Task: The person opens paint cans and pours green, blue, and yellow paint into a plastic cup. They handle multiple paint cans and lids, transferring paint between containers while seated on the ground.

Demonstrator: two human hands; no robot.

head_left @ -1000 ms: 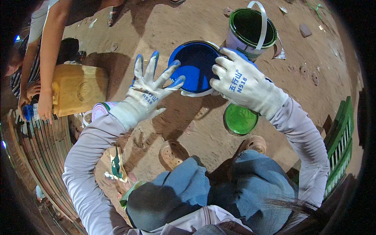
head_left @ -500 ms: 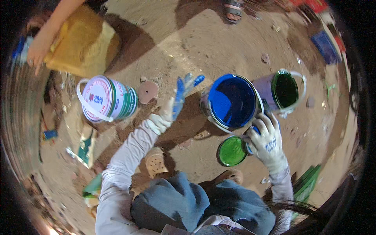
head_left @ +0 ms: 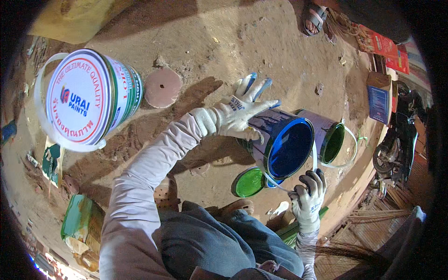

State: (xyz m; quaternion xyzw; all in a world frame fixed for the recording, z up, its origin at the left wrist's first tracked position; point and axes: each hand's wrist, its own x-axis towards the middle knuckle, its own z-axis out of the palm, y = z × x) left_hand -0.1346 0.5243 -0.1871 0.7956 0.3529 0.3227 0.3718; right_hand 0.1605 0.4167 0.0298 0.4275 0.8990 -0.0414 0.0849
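Observation:
An open paint bucket (head_left: 290, 148) with blue paint coating its inside stands right of centre. My left hand (head_left: 243, 112), in a white glove with blue-stained fingertips, is spread against the bucket's far-left side wall. My right hand (head_left: 308, 198), gloved too with dark fingertips, is closed around the bucket's white carrying handle (head_left: 278, 185), near the rim's lower right. Behind to the right stands a second open bucket (head_left: 333, 142), dark green inside, its white handle hanging outward. A round lid (head_left: 249, 182) covered in bright green paint lies on the ground below the blue bucket.
At left is a lidded white paint bucket (head_left: 79, 98) with its handle down, beside a flat reddish-brown disc (head_left: 163, 87). A green-stained container (head_left: 81, 221) is at lower left. A sandalled foot (head_left: 315, 21), a blue box (head_left: 378, 102) and a motorbike (head_left: 394, 151) appear farther off.
My left hand has moved from the air beside the blue bucket onto its side wall. My right hand keeps the handle. The view has shifted, and more of the bucket's outer wall shows.

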